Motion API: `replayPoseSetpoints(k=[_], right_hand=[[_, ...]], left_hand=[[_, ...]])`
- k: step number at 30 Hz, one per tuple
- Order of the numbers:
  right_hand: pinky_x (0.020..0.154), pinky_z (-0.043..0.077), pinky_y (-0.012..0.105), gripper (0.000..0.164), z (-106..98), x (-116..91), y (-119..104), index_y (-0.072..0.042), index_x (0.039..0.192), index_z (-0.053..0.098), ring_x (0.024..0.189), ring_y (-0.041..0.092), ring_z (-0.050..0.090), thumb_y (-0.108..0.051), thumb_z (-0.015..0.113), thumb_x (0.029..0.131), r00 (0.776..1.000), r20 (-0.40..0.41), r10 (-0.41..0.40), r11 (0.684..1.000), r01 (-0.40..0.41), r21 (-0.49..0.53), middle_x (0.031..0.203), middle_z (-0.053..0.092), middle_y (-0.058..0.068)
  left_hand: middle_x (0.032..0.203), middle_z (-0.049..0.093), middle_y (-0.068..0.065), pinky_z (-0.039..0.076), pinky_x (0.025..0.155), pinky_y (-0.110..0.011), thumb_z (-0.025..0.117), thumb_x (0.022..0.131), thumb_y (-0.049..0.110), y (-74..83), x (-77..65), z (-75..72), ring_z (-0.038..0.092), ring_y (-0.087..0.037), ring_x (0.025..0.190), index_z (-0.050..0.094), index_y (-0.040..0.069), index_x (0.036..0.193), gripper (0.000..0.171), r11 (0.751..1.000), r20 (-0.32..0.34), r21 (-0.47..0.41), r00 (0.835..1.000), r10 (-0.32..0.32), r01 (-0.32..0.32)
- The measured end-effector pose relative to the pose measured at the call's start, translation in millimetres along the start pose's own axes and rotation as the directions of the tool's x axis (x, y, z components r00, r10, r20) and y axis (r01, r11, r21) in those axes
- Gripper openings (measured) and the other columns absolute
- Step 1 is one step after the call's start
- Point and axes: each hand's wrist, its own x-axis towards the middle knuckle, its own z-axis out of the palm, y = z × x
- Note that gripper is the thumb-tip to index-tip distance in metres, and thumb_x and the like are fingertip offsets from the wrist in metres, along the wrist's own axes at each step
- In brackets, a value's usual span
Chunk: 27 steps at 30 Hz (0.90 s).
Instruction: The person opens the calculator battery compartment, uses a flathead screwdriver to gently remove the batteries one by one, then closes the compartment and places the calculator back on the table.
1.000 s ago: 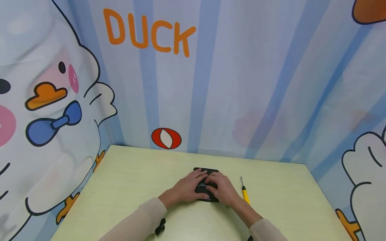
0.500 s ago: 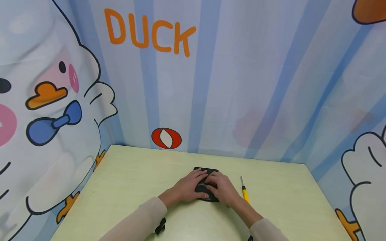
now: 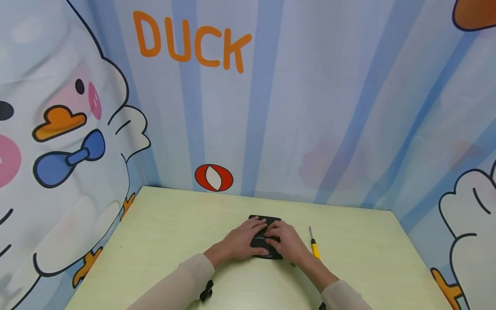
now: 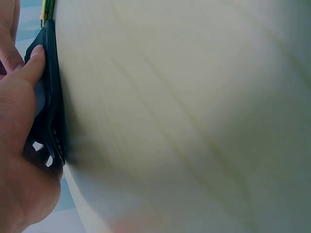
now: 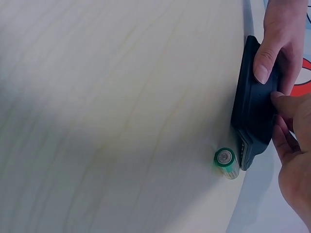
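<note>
A flat black device (image 3: 273,252) with a raised edge lies on the table under both hands. My left hand (image 3: 244,241) rests on its left side, fingers straight across the top and thumb near the close edge. My right hand (image 3: 288,243) reaches in from the right, its fingers bent and their tips on the device's top face. What lies between those fingertips is hidden, so I cannot tell whether they pinch anything. In the right wrist view, a green battery (image 5: 226,163) is close beside the device's end.
A screwdriver (image 3: 315,249) with a yellow and black handle lies right of the right hand. A small black object (image 3: 206,291) shows beside the left sleeve. The pale table (image 3: 174,215) ends at a printed duck curtain (image 3: 302,107).
The right fingertips have shifted slightly on the device, and index finger and thumb sit a little differently. The left hand, device and screwdriver have stayed in place.
</note>
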Motion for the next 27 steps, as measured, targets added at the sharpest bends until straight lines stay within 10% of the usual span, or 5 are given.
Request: replayPoseSetpoints(k=[27], right_hand=[[0.090, 0.059, 0.039, 0.006, 1, 2, -10, -0.007, 0.095, 0.080, 0.093, 0.021, 0.062, -0.005, 0.084, 0.090, 0.986, 0.010, -0.165, 0.951, 0.161, -0.262, 0.095, 0.072, 0.002]], left_hand=[[0.172, 0.032, -0.001, 0.039, 0.121, -0.048, 0.066, 0.098, 0.064, -2.5, 0.2, 1.4, 0.022, -0.024, 0.161, 0.038, 0.015, 0.166, 0.089, 1.000, 0.001, 0.002, 1.000, 0.008, -0.008]])
